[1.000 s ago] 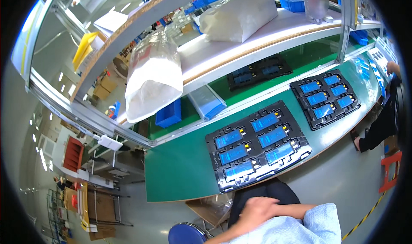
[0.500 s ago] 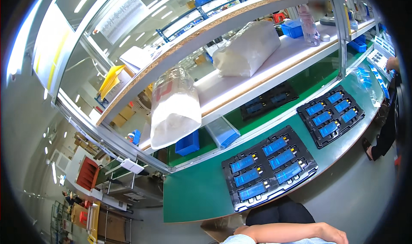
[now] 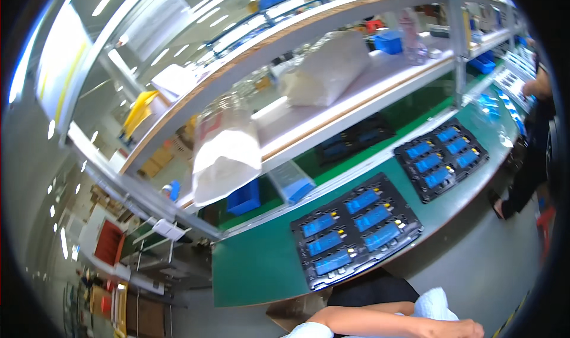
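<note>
My left forearm reaches from the lower edge toward the right, and my left hand [image 3: 461, 328] is at the bottom of the picture with its fingers curled. Whatever it may hold is hidden. My right forearm [image 3: 389, 308] shows partly behind the left one, below a light blue sleeve, so the arms cross; the right hand is out of sight. Neither visible part touches the bench. Closest to me is a black plastic tray [image 3: 346, 224] holding several blue rectangular modules [image 3: 374, 217] with yellow and white tips. A second black tray [image 3: 415, 181] with similar modules lies farther right.
The green bench [image 3: 243, 272] curves across the front. A shelf [image 3: 297, 130] above it carries white bags [image 3: 228, 154], a blue bin [image 3: 389, 41] and a clear bottle [image 3: 411, 38]. Under it are another blue bin [image 3: 244, 198] and clear plastic sheets [image 3: 292, 182]. A co-worker's hand [image 3: 537, 85] is far right.
The view has shifted, so the bench and shelf appear farther left. My right forearm and its sleeve have come into sight behind the left arm. The trays stay where they were on the bench.
</note>
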The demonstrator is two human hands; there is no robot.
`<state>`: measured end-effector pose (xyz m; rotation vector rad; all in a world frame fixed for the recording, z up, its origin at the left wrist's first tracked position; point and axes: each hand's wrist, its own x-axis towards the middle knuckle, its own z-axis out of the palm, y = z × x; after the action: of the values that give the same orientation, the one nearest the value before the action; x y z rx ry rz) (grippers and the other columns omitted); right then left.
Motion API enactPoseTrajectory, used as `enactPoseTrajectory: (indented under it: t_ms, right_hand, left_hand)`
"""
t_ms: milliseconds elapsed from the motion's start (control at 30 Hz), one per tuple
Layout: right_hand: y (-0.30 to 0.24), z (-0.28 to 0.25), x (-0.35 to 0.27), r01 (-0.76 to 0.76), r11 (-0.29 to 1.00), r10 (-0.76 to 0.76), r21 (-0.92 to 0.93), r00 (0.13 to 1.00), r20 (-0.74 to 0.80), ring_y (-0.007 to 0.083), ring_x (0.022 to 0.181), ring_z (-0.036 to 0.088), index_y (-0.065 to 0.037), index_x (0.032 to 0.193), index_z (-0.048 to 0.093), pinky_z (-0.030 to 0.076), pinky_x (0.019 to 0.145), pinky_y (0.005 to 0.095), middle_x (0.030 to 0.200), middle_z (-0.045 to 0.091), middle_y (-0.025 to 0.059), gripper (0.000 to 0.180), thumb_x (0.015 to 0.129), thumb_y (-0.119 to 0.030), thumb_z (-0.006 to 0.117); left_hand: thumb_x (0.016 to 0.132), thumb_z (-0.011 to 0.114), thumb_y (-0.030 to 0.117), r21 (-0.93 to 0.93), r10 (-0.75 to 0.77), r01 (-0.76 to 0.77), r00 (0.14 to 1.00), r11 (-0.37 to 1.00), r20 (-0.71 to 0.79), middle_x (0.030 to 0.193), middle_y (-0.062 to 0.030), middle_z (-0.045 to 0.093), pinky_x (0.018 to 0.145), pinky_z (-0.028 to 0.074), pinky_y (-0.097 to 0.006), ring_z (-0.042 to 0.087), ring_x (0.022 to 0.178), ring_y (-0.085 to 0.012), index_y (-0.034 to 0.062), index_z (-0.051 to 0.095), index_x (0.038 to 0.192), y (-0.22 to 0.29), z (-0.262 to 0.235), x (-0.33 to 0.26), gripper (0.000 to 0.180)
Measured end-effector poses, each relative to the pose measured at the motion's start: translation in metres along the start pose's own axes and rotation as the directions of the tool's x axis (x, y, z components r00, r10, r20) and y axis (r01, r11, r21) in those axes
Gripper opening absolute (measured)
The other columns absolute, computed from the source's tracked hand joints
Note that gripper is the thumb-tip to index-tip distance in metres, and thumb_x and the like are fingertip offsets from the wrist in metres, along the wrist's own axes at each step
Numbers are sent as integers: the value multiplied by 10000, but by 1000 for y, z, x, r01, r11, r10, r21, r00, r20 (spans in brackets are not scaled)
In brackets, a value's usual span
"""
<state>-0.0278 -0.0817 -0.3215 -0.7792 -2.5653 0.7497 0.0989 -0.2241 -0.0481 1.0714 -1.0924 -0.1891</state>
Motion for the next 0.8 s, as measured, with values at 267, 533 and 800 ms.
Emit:
enactPoseTrajectory:
  t_ms: [267,533,800]
  right_hand:
    - [17,-14,-9,-107,994,105,-31,993,-58,210,649,624,-69,783,665,495,571,331,679,631,84,299,916,-321,573]
    - [27,-26,-18,-186,982,182,-43,979,-88,185,673,627,-70,817,671,500,595,315,705,639,71,272,912,-311,588]
    - [30,-30,-22,-214,976,209,-40,972,-106,161,698,631,-70,851,676,505,619,299,732,646,57,248,908,-301,604]
  left_hand:
    - [913,463,205,222,-618,579,759,785,204,999,-210,566,829,423,-429,529,948,-350,-62,562,918,7,-5,13,284]
    - [920,414,228,409,-475,477,873,778,-112,906,-229,578,820,428,-434,542,885,-372,-82,567,858,37,-1,11,351]
    - [887,379,172,295,-594,554,803,778,57,787,-217,506,732,412,-490,499,787,-365,-65,403,780,-2,-2,5,261]
